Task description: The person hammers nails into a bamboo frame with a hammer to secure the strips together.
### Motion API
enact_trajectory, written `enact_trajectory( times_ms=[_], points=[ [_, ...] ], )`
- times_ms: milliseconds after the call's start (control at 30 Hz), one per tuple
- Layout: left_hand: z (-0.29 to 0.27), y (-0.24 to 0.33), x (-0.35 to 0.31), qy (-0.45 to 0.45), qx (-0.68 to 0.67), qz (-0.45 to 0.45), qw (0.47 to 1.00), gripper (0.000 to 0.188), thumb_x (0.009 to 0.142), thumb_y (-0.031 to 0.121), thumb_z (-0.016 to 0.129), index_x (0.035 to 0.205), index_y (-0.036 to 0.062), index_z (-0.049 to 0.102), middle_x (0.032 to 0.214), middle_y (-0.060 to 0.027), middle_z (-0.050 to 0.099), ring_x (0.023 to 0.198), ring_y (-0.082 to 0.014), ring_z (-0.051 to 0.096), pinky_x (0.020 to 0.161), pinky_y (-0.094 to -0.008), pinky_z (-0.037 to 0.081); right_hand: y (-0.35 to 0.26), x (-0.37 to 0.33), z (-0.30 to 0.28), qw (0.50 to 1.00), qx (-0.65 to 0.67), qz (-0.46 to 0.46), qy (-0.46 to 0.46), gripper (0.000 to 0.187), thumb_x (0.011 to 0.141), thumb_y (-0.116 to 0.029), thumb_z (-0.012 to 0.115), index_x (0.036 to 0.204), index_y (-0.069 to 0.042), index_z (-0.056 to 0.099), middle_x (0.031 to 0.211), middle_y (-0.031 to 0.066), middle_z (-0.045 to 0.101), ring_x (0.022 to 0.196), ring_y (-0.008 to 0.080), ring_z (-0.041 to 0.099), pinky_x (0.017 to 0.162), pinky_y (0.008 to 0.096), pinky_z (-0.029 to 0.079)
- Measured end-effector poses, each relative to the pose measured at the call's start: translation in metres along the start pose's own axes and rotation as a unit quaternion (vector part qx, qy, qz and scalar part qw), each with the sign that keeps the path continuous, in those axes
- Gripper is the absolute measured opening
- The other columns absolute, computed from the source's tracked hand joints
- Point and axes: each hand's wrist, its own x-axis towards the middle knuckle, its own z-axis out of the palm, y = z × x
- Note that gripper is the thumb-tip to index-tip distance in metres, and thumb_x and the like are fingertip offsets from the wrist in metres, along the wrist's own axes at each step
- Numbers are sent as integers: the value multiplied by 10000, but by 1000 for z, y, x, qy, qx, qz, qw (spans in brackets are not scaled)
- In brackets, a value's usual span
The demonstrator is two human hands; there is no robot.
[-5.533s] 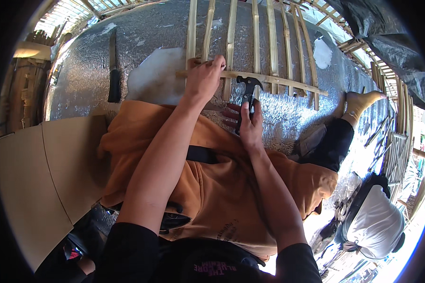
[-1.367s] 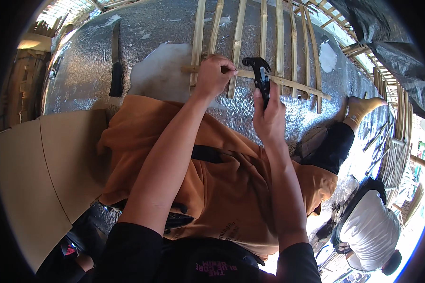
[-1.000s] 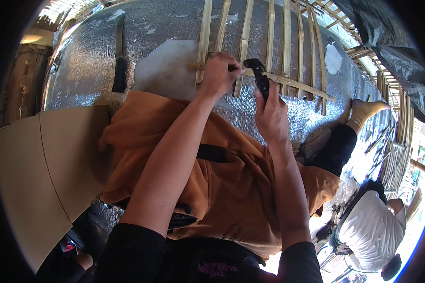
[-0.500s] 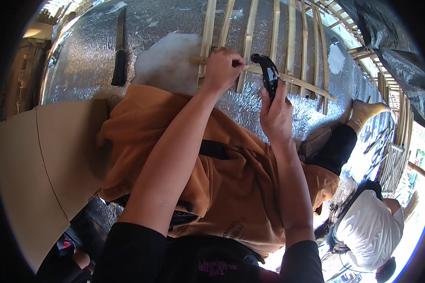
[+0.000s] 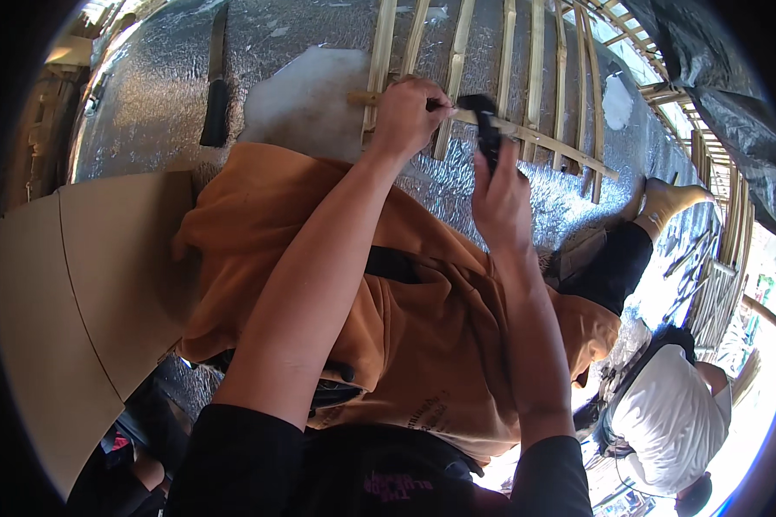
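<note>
My left hand (image 5: 412,116) is closed in a pinch over a wooden crosspiece (image 5: 565,149); what its fingertips hold is too small to make out. A black hammer (image 5: 489,138) is gripped in my right hand (image 5: 502,202). Its head, blurred by motion, is close to the left fingertips, above the crosspiece. Several pale bamboo slats (image 5: 458,65) lie side by side across that strip, pointing away from me.
Silvery foil sheeting (image 5: 168,77) lies beneath the slats, with a whitish patch (image 5: 306,95). A long blade with a black handle (image 5: 216,112) rests at left. Cardboard (image 5: 121,258) stands nearby. Brown cloth (image 5: 440,362) covers my lap. A person in a white shirt (image 5: 672,414) is at lower right.
The hammer head has swung down and left, closer to my left fingertips. My left hand keeps its pinch at nearly the same spot on the crosspiece.
</note>
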Motion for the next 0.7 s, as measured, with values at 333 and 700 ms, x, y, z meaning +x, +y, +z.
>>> enact_trajectory(
  times_ms=[333, 700],
  points=[
    [-3, -1, -3, -1, 8, 17, 1000, 119, 737, 134, 821, 782, 52, 749, 814, -97, 724, 815, -296, 668, 780, -400, 528, -7, -2, -5, 1000, -26, 5, 13, 341, 1020, -185, 553, 1266, -2, 404, 749, 277, 666, 653, 475, 674, 463, 541, 526],
    [-2, -2, -3, -17, 38, 8, 999, 154, 733, 161, 841, 824, 64, 763, 883, -87, 736, 886, -284, 681, 837, -379, 528, -5, 1, 4, 999, -12, -27, 23, 323, 1017, -171, 556, 1253, -8, 408, 698, 259, 652, 641, 475, 669, 459, 534, 518]
  ],
)
